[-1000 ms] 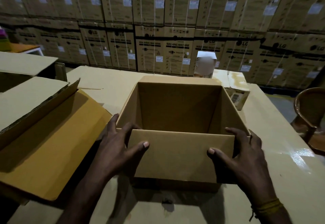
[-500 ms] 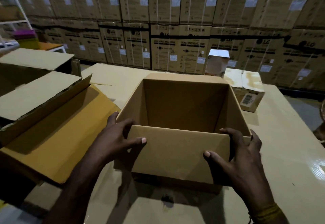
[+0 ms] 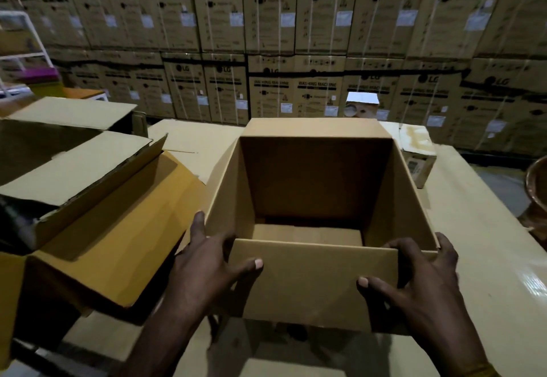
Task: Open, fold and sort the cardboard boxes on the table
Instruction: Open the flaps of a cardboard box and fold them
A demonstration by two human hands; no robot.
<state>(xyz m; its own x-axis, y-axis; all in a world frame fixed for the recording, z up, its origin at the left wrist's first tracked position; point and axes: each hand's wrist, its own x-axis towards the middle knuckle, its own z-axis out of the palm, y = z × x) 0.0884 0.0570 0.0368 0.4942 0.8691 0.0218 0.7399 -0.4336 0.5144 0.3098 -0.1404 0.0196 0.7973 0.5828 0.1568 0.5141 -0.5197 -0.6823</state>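
Note:
An open brown cardboard box stands on the table in front of me, its top open and its inside in view. My left hand grips the box's near left corner, thumb on the front panel and fingers round the left side. At the near right corner my right hand holds the box the same way, thumb on the front and fingers curled over the rim. To the left lies a larger opened box with its flaps spread.
The beige table extends right and far. A small taped box sits at the far right of it, a white carton behind. Stacked washing-machine cartons wall the background. A brown chair stands at the right edge.
The box has come up and tilted toward me between both hands, so its bottom inside now shows. My view has shifted closer and a little left.

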